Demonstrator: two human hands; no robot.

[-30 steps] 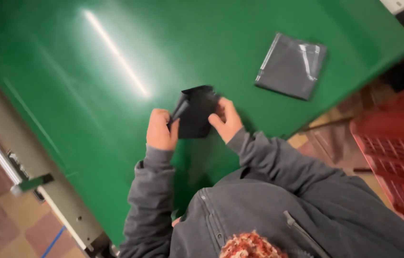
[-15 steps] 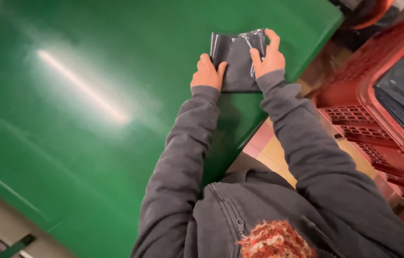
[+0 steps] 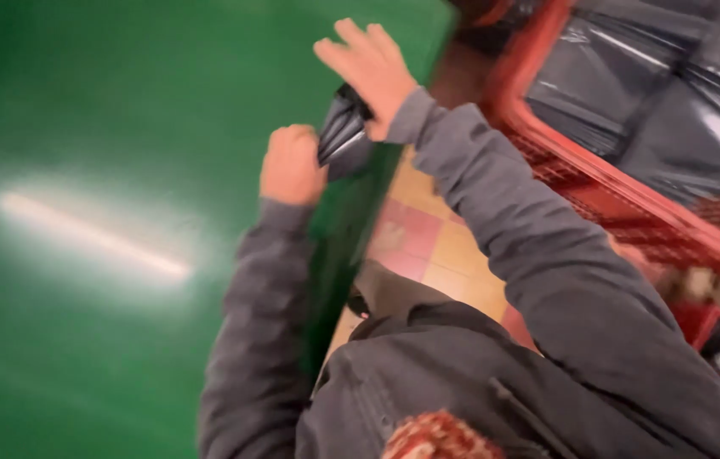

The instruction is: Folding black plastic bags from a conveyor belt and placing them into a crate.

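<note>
Gripping a dark plastic packet (image 3: 343,132) at the green table (image 3: 105,110) edge, my left hand (image 3: 290,166) fisted on it, right hand (image 3: 370,68) flat on top, red crate (image 3: 598,161) alongside stuffed with similar dark bags (image 3: 632,76), picture pretty blurry

Bare green table (image 3: 79,102) lay open toward nine o'clock; at three o'clock a red crate (image 3: 598,161) packed with dark bags (image 3: 632,85) blocked passage.

Green table (image 3: 105,110) bears a dark plastic packet (image 3: 343,136).
</note>
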